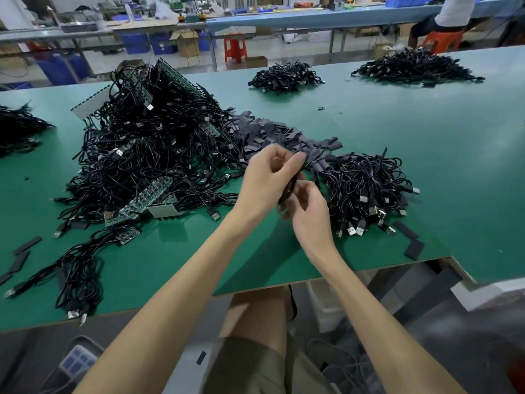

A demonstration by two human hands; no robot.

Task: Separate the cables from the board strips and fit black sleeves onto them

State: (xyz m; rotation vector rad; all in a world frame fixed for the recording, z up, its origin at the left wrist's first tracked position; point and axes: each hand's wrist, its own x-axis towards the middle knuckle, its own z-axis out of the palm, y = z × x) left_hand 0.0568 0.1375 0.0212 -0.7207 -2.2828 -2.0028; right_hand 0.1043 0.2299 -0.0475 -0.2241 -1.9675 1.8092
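Note:
A big heap of black USB cables (147, 149) tangled with green board strips (150, 197) fills the left of the green table (426, 143). Behind my hands lies a spread of flat black sleeves (272, 135). Right of my hands sits a pile of cables with sleeves on them (369, 191). My left hand (267, 180) and my right hand (306, 209) meet above the table's middle, both pinching one black cable with a sleeve (289, 186) between them. The cable's end is hidden by my fingers.
Two more cable piles (287, 76) (417, 66) lie at the far side, another (17, 129) at the left edge. Loose sleeves (409, 237) lie near the front right edge. A cable bunch (76, 268) trails at front left. A person (449, 18) sits at the back right.

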